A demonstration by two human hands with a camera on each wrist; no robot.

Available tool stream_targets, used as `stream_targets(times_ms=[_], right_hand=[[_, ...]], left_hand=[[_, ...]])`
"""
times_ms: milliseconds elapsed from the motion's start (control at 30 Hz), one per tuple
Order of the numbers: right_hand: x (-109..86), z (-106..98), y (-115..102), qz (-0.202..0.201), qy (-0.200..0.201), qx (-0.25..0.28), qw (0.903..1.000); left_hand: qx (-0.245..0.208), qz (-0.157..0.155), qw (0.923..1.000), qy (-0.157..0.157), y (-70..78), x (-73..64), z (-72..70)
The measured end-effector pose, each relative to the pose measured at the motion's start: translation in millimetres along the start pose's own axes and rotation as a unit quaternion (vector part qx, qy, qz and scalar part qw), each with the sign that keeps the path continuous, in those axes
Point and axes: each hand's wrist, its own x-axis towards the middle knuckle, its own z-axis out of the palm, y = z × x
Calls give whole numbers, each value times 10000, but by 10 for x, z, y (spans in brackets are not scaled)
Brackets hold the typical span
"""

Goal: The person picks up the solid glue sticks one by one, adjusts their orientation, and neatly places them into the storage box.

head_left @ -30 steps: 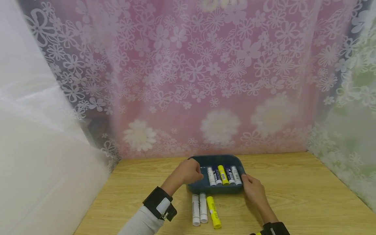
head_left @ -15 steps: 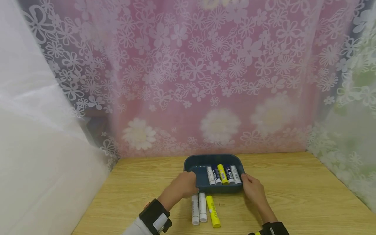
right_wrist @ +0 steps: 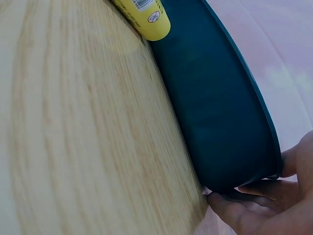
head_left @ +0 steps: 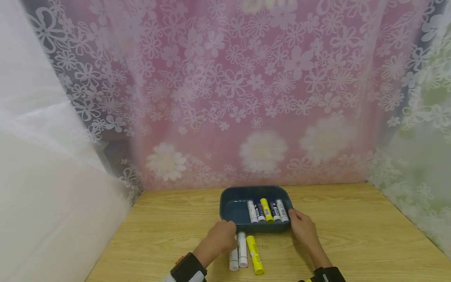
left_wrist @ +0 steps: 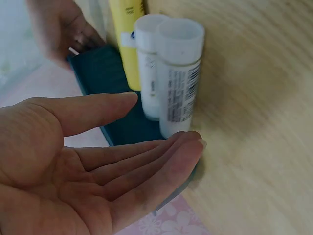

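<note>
My left hand point(head_left: 222, 236) is over the far end of the leftmost white glue stick point(head_left: 234, 260), partly hiding it. In the left wrist view its fingers point(left_wrist: 146, 188) stretch out with the thumb apart, fingertips right at that stick's end. A second white glue stick point(head_left: 242, 250) and a yellow glue stick point(head_left: 255, 254) lie to its right on the table, before the dark teal tray point(head_left: 260, 228). My right hand point(head_left: 303, 229) grips the tray's right front corner, fingers against its outer wall point(right_wrist: 220, 112) in the right wrist view.
Inside the tray's right half lies a row of several glue sticks: white, navy, and a yellow one point(head_left: 266, 210) in the middle. The wooden table point(head_left: 169, 219) ends at a pink flowered curtain point(head_left: 211, 156) behind. White sheeting point(head_left: 53, 176) hangs on the left.
My left hand has come down from over the tray's left side to the white glue sticks in front. My right hand stays at the tray's corner.
</note>
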Motion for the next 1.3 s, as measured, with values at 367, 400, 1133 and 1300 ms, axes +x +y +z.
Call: stream_targets(times_ms=[367, 400, 1133, 1300], right_hand=[[21, -16, 17, 52, -59, -43, 10000], [24, -16, 18, 53, -56, -38, 10000], [22, -13, 22, 38, -114, -58, 9999], [30, -6, 17, 39, -98, -56, 9999]], left_hand=[[-154, -155, 9998, 25, 17, -12, 81], [-139, -149, 9998, 41, 17, -8, 83], [30, -168, 9996, 214, -75, 37, 180], [177, -2, 9984, 537, -122, 12, 214]])
